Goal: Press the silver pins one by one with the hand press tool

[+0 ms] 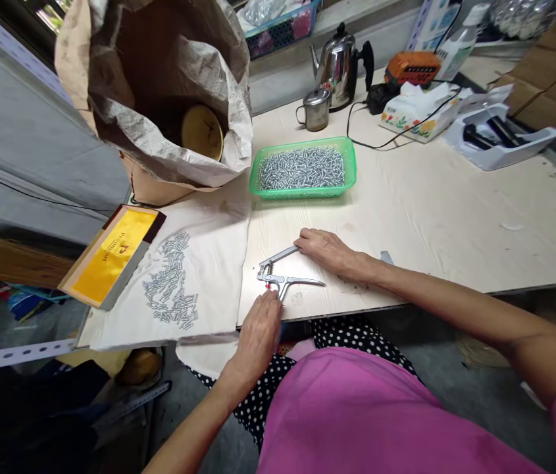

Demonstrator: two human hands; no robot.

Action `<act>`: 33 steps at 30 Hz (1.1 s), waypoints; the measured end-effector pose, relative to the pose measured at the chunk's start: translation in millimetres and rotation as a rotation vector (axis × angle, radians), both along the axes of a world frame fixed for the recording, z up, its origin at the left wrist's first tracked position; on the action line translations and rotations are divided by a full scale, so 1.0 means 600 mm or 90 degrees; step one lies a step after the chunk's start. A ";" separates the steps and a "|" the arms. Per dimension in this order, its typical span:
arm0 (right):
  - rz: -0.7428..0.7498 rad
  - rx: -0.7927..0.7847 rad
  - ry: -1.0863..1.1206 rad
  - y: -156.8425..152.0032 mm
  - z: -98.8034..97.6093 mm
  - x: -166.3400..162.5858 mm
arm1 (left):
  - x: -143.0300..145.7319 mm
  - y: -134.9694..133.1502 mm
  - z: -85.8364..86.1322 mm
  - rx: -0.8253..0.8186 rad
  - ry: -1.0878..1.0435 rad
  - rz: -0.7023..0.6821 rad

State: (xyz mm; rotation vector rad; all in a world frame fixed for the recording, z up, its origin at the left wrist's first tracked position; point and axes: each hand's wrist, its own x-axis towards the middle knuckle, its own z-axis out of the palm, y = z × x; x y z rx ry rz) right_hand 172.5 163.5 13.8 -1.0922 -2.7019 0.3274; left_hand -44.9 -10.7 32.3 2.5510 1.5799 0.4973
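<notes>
A silver hinged metal tool (302,282) with two long arms lies at the table's front edge, a dark threaded or coiled piece (270,268) between its arms. My right hand (324,250) has its fingers closed round the far end of the upper arm. Below the hinge, my left hand (262,322) pinches the lower part of the tool beside a small red spot. Its fingertips partly hide that part. To the left, many small silver metal pieces (172,283) lie loose on a white cloth (218,263).
Behind my hands stands a green basket (302,193) full of small silver pieces. A large paper sack (169,171) and a yellow-topped box (114,253) are at left. Further back are a kettle (339,62), a lidded metal cup (317,108), a tissue pack (413,115) and a white tray (499,155).
</notes>
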 end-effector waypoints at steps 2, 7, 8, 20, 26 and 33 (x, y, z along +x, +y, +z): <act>0.022 -0.008 -0.001 0.015 -0.003 -0.003 | 0.001 -0.005 -0.013 -0.002 0.017 0.016; 0.063 -0.024 0.038 0.049 0.002 -0.013 | -0.011 -0.003 -0.012 -0.023 0.012 0.010; 0.059 -0.028 0.036 0.051 0.005 -0.015 | -0.012 -0.003 -0.009 -0.027 -0.009 0.009; 0.095 -0.111 0.043 -0.080 0.030 0.010 | -0.046 0.073 0.029 -0.412 -0.502 0.437; 0.059 -0.081 0.064 -0.111 0.016 0.010 | -0.040 0.099 0.036 -0.544 -0.514 0.511; 0.027 -0.057 0.053 -0.117 -0.004 0.016 | -0.035 0.100 0.036 -0.625 -0.522 0.541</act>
